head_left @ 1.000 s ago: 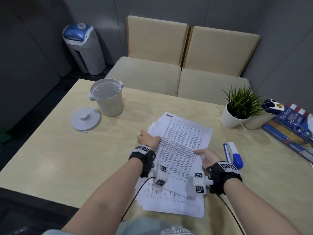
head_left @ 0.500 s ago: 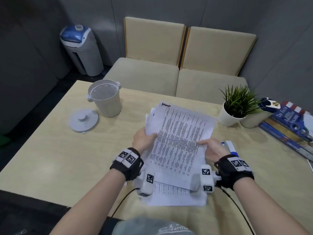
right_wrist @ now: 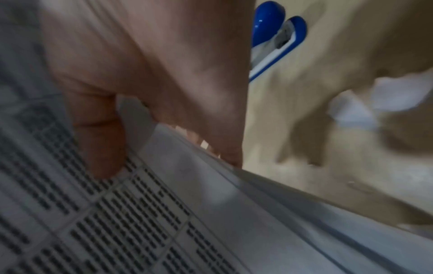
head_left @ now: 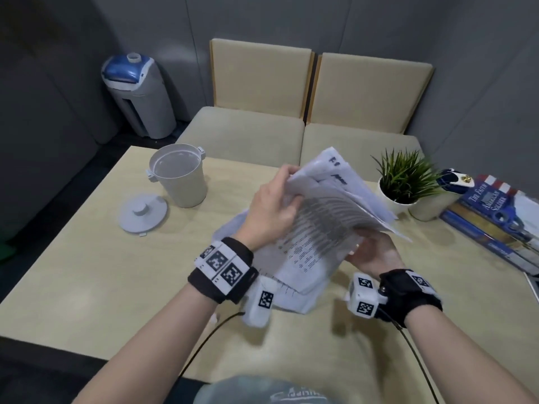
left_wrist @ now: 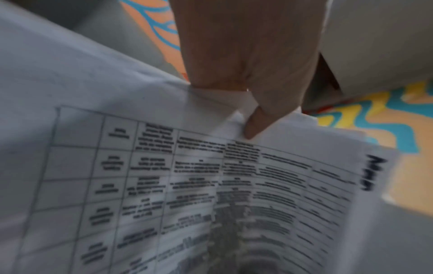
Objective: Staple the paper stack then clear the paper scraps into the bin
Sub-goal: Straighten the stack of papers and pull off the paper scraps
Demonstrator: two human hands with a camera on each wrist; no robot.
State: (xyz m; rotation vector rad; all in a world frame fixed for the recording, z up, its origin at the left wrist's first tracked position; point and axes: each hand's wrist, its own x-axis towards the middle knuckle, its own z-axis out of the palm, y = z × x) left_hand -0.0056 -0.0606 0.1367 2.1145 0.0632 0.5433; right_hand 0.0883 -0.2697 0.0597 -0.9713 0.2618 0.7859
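A stack of printed paper sheets (head_left: 326, 225) is lifted off the wooden table (head_left: 87, 258) and tilted up, its sheets fanned and bent. My left hand (head_left: 274, 208) grips its left edge, thumb on the printed side (left_wrist: 255, 122). My right hand (head_left: 373, 252) holds its right edge from below, thumb on the top sheet (right_wrist: 100, 140) and fingers underneath. The blue and white stapler (right_wrist: 274, 42) lies on the table beyond my right hand; the head view hides it behind the paper. White paper scraps (right_wrist: 374, 100) lie on the table, blurred. The white bin (head_left: 179, 174) stands open at the back left.
The bin's round lid (head_left: 143, 212) lies beside it on the table. A potted plant (head_left: 404, 182) and stacked books (head_left: 493, 217) with blue scissors sit at the right. A beige bench (head_left: 291, 132) is behind the table, a grey appliance (head_left: 137, 94) on the floor.
Both hands have lifted the paper stack off the table and tilted it upright; the sheets now fan apart. The left hand moved up and farther along the left edge.
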